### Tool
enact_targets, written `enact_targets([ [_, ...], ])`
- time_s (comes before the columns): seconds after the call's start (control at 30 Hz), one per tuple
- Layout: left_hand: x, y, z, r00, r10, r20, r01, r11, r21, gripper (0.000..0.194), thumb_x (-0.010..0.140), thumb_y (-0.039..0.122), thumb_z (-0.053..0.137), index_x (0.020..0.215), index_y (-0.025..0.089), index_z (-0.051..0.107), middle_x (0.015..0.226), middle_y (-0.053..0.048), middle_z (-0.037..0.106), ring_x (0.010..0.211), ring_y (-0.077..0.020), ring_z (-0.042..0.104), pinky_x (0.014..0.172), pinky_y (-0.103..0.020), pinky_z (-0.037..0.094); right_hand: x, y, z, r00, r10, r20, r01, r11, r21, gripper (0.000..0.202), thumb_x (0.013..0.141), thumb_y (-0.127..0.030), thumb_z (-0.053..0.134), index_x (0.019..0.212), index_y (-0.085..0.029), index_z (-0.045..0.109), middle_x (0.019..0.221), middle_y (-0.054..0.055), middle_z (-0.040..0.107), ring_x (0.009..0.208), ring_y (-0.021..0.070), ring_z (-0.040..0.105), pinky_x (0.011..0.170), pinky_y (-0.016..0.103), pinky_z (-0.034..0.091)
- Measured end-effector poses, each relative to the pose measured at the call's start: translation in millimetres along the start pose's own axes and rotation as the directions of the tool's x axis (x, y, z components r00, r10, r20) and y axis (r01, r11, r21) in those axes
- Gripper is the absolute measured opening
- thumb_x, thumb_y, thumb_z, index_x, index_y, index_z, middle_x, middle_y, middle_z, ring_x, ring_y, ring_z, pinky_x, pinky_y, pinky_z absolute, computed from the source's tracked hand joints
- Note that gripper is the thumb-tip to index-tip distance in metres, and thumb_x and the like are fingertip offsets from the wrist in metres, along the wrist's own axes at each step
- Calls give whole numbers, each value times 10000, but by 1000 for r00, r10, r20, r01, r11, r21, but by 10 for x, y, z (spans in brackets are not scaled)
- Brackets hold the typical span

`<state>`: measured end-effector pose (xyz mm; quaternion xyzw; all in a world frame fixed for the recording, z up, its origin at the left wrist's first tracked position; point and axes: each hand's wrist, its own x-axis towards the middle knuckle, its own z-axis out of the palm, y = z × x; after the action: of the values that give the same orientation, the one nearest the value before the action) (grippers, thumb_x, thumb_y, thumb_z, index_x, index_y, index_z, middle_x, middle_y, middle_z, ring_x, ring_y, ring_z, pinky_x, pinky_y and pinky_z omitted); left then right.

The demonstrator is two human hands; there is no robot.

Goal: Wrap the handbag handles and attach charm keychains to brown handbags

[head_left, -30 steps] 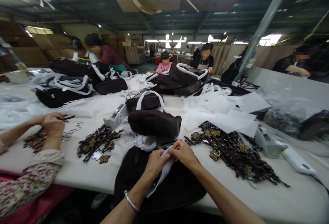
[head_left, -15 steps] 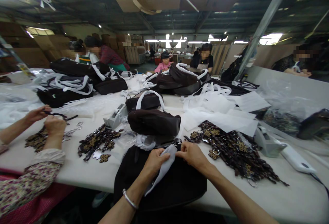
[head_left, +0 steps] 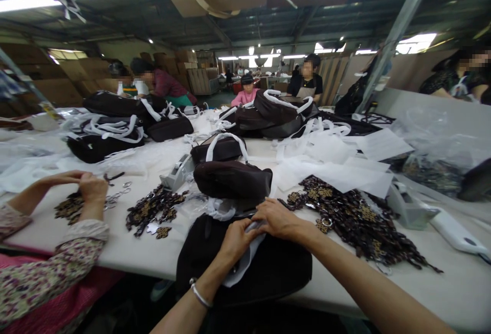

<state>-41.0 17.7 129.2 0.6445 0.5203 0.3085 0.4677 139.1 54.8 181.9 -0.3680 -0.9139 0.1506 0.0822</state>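
A black handbag (head_left: 284,267) lies at the table's front edge, directly under both my hands. My left hand (head_left: 238,242) is closed on a strip of white wrapping paper (head_left: 245,263) that hangs down over the bag. Fingers bent, my right hand (head_left: 274,219) meets the left one at the top of the paper and pinches there too. The exact spot between the fingertips is hidden. White-wrapped handles (head_left: 221,208) show just behind the hands. Beyond them stands a dark brown handbag (head_left: 232,179) with its wrapped handle upright.
Leopard-patterned charms with dark straps lie in a large pile (head_left: 353,221) on the right and a smaller pile (head_left: 153,208) on the left. Tape dispensers (head_left: 178,171) stand nearby. A co-worker's hands (head_left: 92,188) work at the left. White paper sheets (head_left: 333,170) lie behind the right pile.
My right hand has moved left over the paper, against my left hand. The paper's lower end has shifted right. The view has turned slightly left. The co-worker's hands have come closer together.
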Motion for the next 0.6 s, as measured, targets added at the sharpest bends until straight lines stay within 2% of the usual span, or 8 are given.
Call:
enact_targets([
  [0.1, -59, 100, -101, 994, -34, 104, 35, 999, -2, 302, 758, 404, 654, 872, 128, 702, 753, -20, 631, 670, -158, 519, 611, -249, 334, 8, 43, 42, 1000, -21, 10, 20, 998, 63, 205, 807, -290, 731, 1005, -244, 763, 909, 46, 749, 945, 230, 645, 963, 380, 399],
  [0.2, -162, 146, -285, 969, -55, 241, 64, 997, -32, 299, 805, 405, 590, 858, 121, 668, 662, 19, 534, 577, -106, 412, 536, -232, 268, 6, 138, 91, 999, -11, -51, 18, 992, 126, 217, 781, -274, 758, 991, -219, 769, 924, 58, 745, 951, 228, 639, 923, 351, 431],
  [0.3, -272, 84, -457, 932, -118, 343, 153, 985, -75, 315, 814, 434, 582, 830, 123, 630, 647, 44, 473, 567, -83, 356, 535, -218, 247, -29, 175, 98, 997, 5, -72, 6, 988, 154, 245, 775, -263, 761, 1015, -214, 758, 977, 67, 738, 989, 233, 631, 946, 364, 445],
  [0.4, -340, -42, -521, 930, -185, 318, 236, 963, -131, 329, 753, 447, 653, 801, 125, 611, 640, 53, 468, 558, -73, 350, 536, -211, 244, -135, 63, 33, 996, -43, -83, 52, 993, 109, 434, 760, -212, 760, 1185, -227, 679, 1191, 82, 683, 1181, 268, 556, 1054, 441, 389],
  [0.5, -360, -112, -496, 933, -211, 291, 272, 943, -189, 399, 730, 512, 658, 812, 126, 602, 632, 49, 482, 537, -74, 371, 532, -215, 263, -289, -140, -33, 980, -187, -68, 188, 982, 14, 645, 734, -156, 753, 1335, -273, 551, 1397, 65, 550, 1366, 279, 386, 1161, 507, 241],
  [0.53, -361, -111, -483, 931, -214, 295, 282, 936, -210, 421, 723, 532, 657, 822, 126, 601, 633, 47, 489, 534, -74, 379, 533, -216, 273, -332, -201, -31, 970, -238, -57, 237, 971, -16, 643, 744, -149, 738, 1341, -284, 539, 1422, 58, 525, 1388, 274, 354, 1175, 511, 208],
  [0.6, -365, -80, -464, 927, -214, 307, 294, 924, -243, 445, 709, 550, 664, 827, 125, 599, 629, 47, 492, 526, -72, 381, 529, -215, 281, -375, -281, 24, 946, -320, -54, 317, 947, -55, 480, 804, -162, 681, 1259, -290, 599, 1418, 44, 526, 1400, 261, 337, 1188, 506, 181],
])
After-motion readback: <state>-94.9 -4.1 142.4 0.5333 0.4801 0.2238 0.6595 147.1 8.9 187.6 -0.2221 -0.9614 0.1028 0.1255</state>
